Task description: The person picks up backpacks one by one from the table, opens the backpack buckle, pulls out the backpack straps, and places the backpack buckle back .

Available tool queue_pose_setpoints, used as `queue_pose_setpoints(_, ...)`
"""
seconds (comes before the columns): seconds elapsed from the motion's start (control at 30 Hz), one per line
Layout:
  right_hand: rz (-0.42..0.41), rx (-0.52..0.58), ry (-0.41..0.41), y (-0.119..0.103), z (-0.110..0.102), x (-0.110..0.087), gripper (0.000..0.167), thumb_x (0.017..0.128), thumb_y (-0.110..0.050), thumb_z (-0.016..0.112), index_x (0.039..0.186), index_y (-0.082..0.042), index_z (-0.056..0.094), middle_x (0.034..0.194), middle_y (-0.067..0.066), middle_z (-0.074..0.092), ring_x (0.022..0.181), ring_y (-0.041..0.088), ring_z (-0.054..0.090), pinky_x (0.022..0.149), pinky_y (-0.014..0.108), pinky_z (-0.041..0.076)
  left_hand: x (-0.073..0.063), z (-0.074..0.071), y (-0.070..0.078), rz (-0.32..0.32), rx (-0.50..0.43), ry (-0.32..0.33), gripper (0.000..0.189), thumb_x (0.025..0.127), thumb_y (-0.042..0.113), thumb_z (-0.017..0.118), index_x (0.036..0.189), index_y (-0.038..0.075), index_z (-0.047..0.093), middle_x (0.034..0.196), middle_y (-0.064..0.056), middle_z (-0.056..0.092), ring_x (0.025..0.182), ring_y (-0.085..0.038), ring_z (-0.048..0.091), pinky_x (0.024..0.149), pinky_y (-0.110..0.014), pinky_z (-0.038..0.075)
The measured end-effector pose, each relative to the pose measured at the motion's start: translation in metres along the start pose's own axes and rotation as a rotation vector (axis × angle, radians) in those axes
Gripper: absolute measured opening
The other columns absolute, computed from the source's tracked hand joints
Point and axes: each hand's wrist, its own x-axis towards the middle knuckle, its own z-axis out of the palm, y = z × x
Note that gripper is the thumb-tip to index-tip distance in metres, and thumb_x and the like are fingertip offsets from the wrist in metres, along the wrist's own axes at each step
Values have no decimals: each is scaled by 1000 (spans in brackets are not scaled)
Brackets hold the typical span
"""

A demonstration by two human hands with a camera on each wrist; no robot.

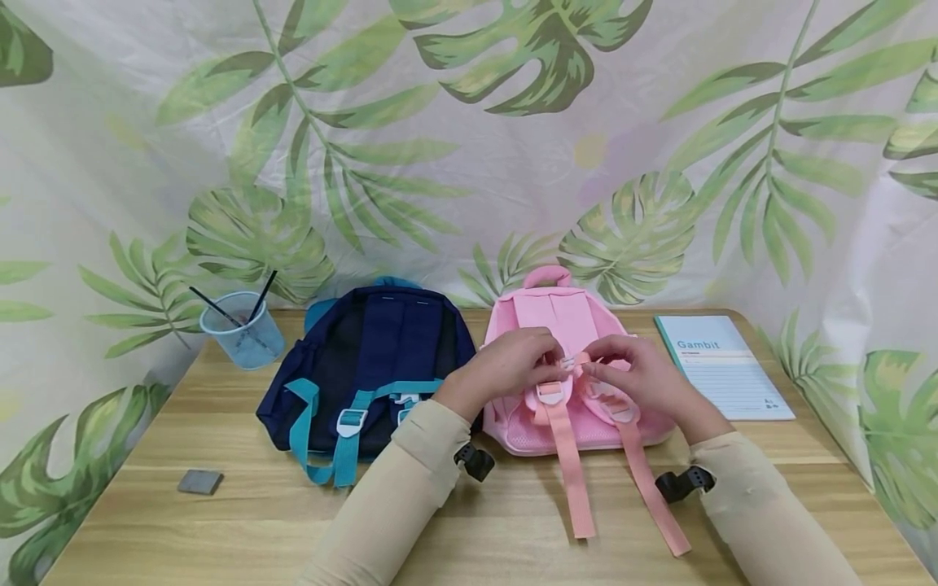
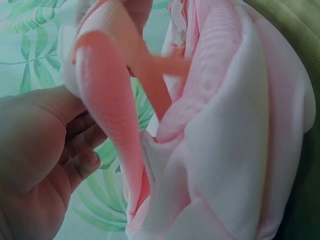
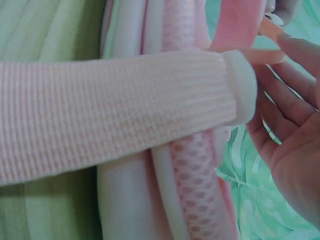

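A pink backpack lies on the table with its shoulder straps facing up. Over its middle, my left hand pinches a small white buckle between thumb and fingers. Close beside it, my right hand pinches the thin orange-pink chest strap. In the right wrist view this strap runs to the right fingertips, and the left wrist view shows a padded shoulder strap raised by the left hand. Two long webbing tails hang from the white adjusters toward the front.
A navy backpack with teal straps lies to the left. Behind it on the left stands a blue mesh cup with two dark sticks. A grey block lies front left, and a notebook at the back right.
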Motion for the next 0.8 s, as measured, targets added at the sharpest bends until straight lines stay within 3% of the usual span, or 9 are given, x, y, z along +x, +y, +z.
queue_pose_setpoints(0.27,2,239,-26,-7,1,1,20,104,-14,74,116,2,73,105,21,76,92,17,75,77,31,63,2,-1,-3,30,-81,-50,19,102,24,78,111,9,77,104,-4,71,95,-15,64,89,-26,54)
queue_pose_setpoints(0.63,11,235,-46,-5,-7,0,21,106,-12,71,118,4,69,100,5,69,85,12,63,73,28,57,1,1,-3,-1,-119,-2,22,102,26,78,114,8,75,104,-4,70,95,-18,64,87,-24,53)
queue_pose_setpoints(0.8,74,187,-53,-5,-11,1,21,106,-16,70,117,2,70,101,14,69,85,18,62,73,27,54,0,3,-5,11,-148,29,20,100,24,79,112,8,75,103,-4,71,95,-17,65,87,-24,53)
